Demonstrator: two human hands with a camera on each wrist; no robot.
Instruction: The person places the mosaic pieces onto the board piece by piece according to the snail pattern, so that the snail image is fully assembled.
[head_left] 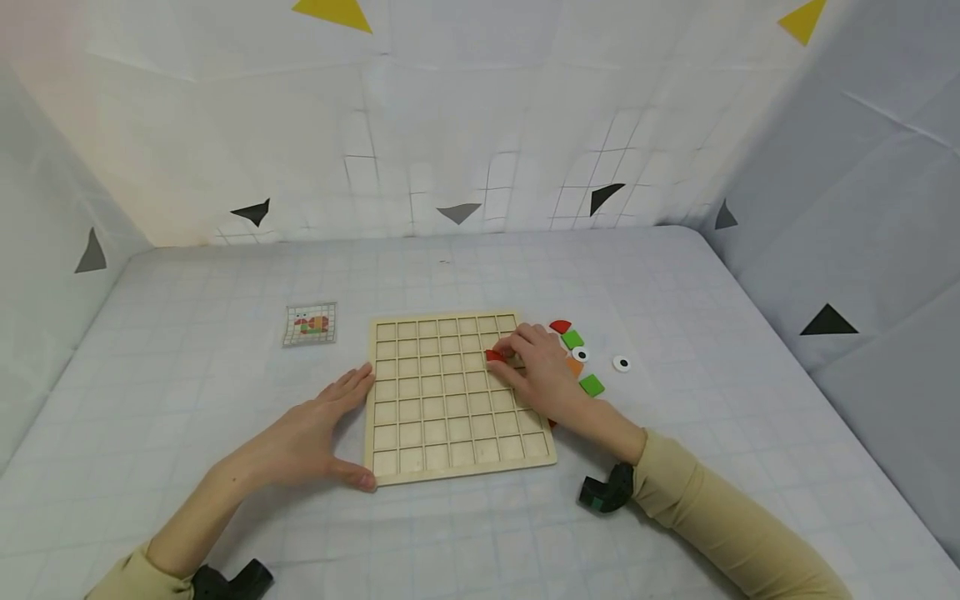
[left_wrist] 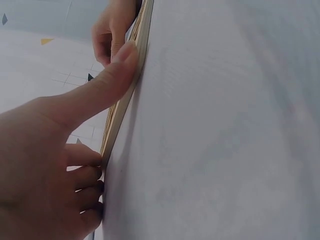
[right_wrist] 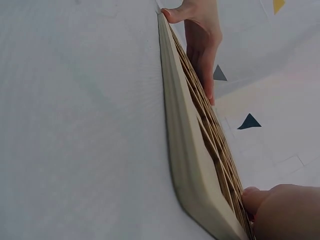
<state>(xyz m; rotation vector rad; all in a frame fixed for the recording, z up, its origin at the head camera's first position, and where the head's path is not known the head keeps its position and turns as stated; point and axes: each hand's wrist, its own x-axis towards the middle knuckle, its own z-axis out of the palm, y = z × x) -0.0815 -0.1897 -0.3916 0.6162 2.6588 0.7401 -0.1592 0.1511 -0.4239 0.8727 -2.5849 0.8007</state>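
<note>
A square wooden grid board (head_left: 431, 408) lies flat in front of me. My left hand (head_left: 306, 440) touches its left side, fingers fairly straight at the edge and thumb at the near left corner. Over the board's upper right cells, my right hand (head_left: 549, 377) pinches a red quarter-round piece (head_left: 494, 356) between thumb and fingers. In the left wrist view, the left thumb (left_wrist: 102, 90) lies along the board's rim. The right wrist view shows the right hand (right_wrist: 285, 212) low over the board, its held piece mostly hidden.
Right of the board lie another red piece (head_left: 560, 326), green pieces (head_left: 592, 385), an orange piece (head_left: 574, 367) and two eye discs (head_left: 622, 363), some partly behind the right hand. A small pattern card (head_left: 311, 324) lies at the board's upper left.
</note>
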